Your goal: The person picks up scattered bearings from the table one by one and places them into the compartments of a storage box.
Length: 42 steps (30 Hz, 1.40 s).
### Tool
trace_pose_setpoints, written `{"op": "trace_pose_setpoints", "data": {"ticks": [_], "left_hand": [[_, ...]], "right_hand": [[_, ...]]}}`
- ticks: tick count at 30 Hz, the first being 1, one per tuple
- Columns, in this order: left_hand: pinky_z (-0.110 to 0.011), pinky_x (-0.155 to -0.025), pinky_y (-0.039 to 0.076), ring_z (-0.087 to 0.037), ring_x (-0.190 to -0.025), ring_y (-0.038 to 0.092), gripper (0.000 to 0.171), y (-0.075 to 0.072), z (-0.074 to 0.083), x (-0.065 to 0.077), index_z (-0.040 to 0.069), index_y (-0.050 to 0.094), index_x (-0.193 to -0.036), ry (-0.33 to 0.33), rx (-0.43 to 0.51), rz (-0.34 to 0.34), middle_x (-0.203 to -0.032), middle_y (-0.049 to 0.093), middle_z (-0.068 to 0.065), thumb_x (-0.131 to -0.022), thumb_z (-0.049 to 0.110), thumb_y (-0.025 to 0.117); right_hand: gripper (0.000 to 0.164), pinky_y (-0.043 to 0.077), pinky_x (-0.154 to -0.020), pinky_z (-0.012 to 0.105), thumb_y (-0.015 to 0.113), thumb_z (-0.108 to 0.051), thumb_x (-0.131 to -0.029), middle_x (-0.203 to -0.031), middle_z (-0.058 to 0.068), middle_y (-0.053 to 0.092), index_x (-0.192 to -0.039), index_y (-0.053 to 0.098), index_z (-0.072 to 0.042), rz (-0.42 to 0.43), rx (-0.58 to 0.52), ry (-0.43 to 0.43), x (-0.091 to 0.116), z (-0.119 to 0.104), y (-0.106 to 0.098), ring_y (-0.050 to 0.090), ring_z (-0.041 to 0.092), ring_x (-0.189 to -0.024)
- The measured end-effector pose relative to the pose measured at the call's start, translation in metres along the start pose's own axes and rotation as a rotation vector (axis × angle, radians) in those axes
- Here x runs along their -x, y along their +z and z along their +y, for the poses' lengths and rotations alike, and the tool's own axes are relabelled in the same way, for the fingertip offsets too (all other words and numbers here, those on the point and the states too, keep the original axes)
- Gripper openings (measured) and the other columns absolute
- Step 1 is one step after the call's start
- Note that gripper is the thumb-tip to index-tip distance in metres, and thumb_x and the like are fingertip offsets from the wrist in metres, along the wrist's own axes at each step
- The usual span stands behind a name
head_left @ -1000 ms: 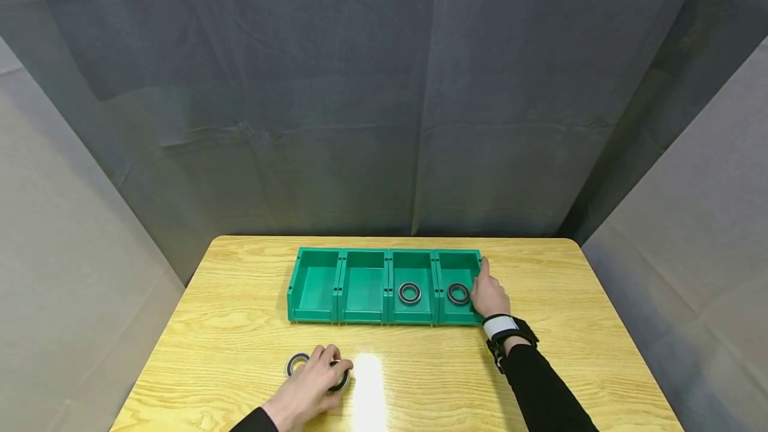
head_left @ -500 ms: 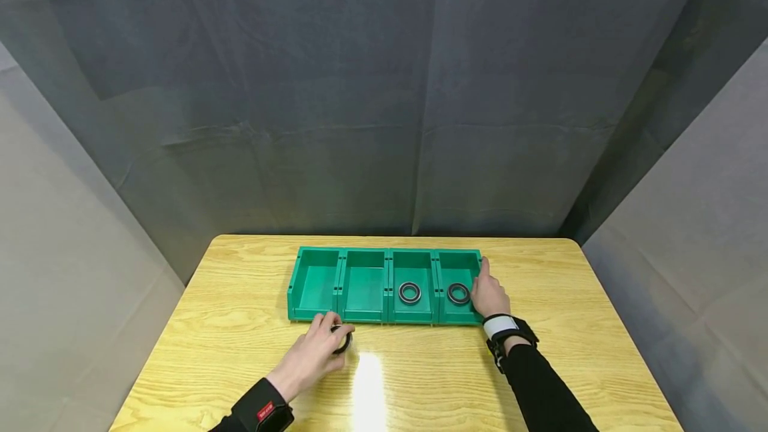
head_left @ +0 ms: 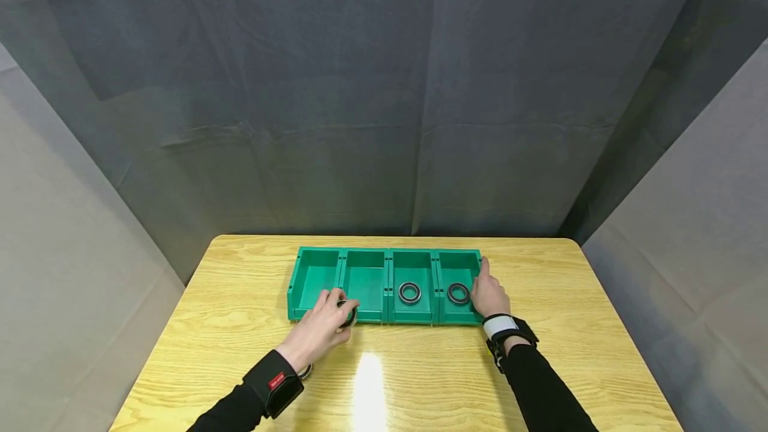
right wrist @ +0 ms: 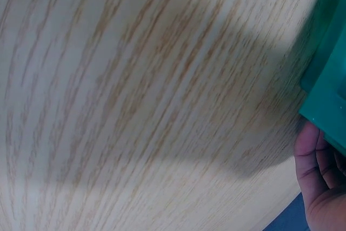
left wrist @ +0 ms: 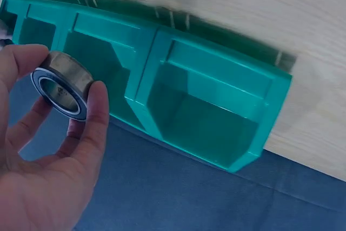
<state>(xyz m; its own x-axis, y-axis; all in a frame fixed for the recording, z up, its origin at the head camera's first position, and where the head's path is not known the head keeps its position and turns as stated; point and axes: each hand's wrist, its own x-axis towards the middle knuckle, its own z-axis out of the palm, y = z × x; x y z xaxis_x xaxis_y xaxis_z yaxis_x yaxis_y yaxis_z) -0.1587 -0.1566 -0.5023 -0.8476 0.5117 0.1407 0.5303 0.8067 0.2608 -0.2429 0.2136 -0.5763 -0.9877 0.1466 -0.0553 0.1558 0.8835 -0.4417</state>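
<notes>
My left hand (head_left: 321,329) pinches a ball bearing (left wrist: 62,87) between thumb and fingers, tilted, with its dark seal and steel outer ring showing. In the head view it overlaps the front of the second bin from the left in a row of green bins (head_left: 365,315). My right hand (head_left: 490,295) holds the right wall of the rightmost bin, index finger stretched forward along it. In the right wrist view its fingers (right wrist: 308,158) meet the bin's outer corner. Another bearing (head_left: 410,293) lies flat in the third bin, and one more bearing (head_left: 459,294) in the rightmost.
Under my left wrist a further bearing (head_left: 307,372) lies on the wooden table (head_left: 420,379), mostly hidden by the arm. The leftmost bin (left wrist: 211,123) has bare green walls and floor. Grey cloth (head_left: 336,119) hangs behind the table.
My left hand has carried the bearing forward from the table to the front of the bins. The bearing left behind shows beneath the wrist. My right hand has stayed in place.
</notes>
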Motion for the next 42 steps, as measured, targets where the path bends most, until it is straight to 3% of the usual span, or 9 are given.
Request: {"op": "trace_pose_setpoints", "data": {"ticks": [7,16,31,42], "left_hand": [[-0.028,-0.059,0.051,-0.028,-0.102,0.048,0.041,0.005,0.001,-0.025,0.013,0.066,-0.124,0.007,-0.012,0.014,-0.113,0.056,-0.013,-0.086,0.019,0.08],[-0.035,-0.058,0.052,-0.033,-0.102,0.048,0.035,0.012,-0.004,-0.05,0.01,0.065,-0.122,-0.032,0.007,-0.009,-0.114,0.055,-0.017,-0.09,0.015,0.076],[-0.042,-0.065,0.056,-0.039,-0.105,0.049,0.041,0.026,-0.013,-0.074,0.006,0.063,-0.126,-0.085,-0.01,-0.032,-0.116,0.054,-0.021,-0.088,0.01,0.077],[-0.042,-0.064,0.055,-0.038,-0.099,0.049,0.03,0.03,-0.011,-0.091,0.005,0.065,-0.116,-0.094,-0.055,-0.066,-0.112,0.054,-0.021,-0.088,0.008,0.076]], "right_hand": [[0.056,0.051,-0.056,0.051,0.045,-0.012,-0.105,-0.094,0.029,0.07,-0.154,0.022,0.002,0.003,-0.007,0.002,0.0,0.0,0.0,0.068,0.042,-0.071],[0.056,0.051,-0.056,0.051,0.044,-0.012,-0.105,-0.092,0.027,0.071,-0.155,0.022,0.002,-0.001,-0.004,0.008,-0.001,0.0,0.0,0.067,0.04,-0.07],[0.056,0.05,-0.054,0.05,0.045,-0.012,-0.105,-0.09,0.028,0.07,-0.154,0.024,0.003,0.014,0.005,0.002,0.001,0.001,0.004,0.067,0.039,-0.066],[0.055,0.05,-0.054,0.051,0.045,-0.012,-0.105,-0.097,0.03,0.071,-0.154,0.024,0.002,0.031,0.011,0.002,-0.001,0.003,0.007,0.067,0.042,-0.069]]}}
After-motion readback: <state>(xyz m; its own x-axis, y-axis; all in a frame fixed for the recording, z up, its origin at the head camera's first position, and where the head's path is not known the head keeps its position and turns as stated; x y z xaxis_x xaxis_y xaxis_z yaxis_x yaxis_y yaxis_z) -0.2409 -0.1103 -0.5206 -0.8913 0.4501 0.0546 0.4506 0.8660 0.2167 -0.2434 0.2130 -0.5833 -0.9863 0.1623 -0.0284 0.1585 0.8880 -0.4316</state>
